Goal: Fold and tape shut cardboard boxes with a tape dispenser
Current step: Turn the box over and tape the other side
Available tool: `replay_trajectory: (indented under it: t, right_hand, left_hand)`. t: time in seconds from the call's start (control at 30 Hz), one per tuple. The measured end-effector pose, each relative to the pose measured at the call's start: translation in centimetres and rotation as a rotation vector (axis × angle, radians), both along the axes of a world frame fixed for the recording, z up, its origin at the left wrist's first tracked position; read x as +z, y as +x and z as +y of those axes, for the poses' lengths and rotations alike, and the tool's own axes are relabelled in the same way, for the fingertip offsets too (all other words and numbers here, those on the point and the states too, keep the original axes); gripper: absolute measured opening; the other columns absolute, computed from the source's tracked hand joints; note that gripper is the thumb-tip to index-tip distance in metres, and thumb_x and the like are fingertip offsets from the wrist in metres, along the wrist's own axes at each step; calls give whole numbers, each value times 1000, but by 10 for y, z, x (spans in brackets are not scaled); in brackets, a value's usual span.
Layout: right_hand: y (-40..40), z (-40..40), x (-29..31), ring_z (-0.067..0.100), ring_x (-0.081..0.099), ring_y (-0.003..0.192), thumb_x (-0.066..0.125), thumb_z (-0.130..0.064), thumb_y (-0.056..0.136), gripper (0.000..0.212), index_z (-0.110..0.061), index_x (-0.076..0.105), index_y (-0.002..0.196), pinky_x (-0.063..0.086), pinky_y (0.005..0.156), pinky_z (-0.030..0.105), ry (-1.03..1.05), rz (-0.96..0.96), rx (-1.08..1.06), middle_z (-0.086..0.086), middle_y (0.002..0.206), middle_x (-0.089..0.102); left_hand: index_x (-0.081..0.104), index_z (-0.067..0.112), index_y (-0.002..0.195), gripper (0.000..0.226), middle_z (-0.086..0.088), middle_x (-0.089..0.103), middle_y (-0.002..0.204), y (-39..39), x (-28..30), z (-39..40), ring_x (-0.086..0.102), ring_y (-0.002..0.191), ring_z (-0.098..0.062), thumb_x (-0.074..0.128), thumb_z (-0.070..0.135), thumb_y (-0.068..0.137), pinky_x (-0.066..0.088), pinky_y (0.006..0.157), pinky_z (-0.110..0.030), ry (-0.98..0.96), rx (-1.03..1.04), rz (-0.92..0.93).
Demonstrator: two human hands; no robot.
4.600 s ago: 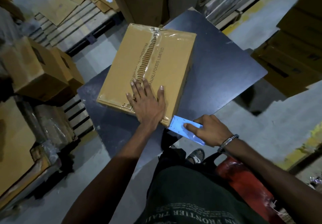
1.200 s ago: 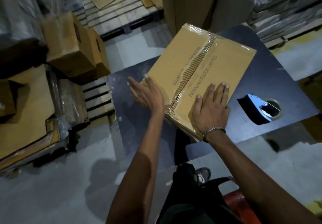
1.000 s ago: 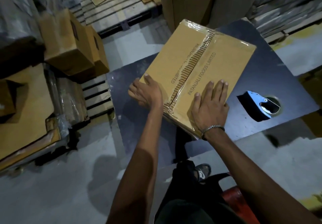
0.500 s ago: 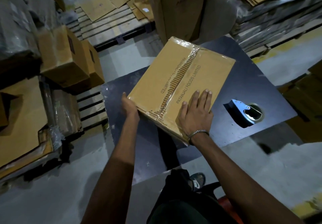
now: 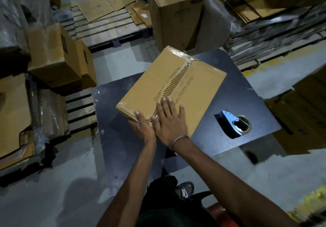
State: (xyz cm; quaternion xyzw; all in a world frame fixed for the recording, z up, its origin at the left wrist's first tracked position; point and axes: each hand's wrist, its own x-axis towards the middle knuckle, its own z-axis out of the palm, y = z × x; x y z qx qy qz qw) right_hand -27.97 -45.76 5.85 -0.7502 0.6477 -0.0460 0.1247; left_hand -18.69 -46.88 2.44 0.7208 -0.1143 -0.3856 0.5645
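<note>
Two hands on taped cardboard box, lying flat on dark table. Right hand: fingers straight, pressed flat on box top over tape seam. Left hand: at box's near edge, thumb on top; grip on edge not discernible. Tape dispenser: on table, right of box, untouched.

Both hands lie side by side, left hand and right hand flat

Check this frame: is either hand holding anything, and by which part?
Nothing is gripped. Both the right hand and the left hand press flat on the cardboard box at its near taped end.
</note>
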Motion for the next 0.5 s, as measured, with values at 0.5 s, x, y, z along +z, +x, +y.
replay_trajectory:
  t: [0.5]
  right_hand:
    - [-131,-195,19,32,2,160,4,-99,79,114,-26,1,166,2,124,66,47,78,-293,12,173,4]
  left_hand:
    - [45,18,154,83,-11,61,145,11,-2,-14,63,125,-30,40,79,97,52,106,-47,50,-114,-181]
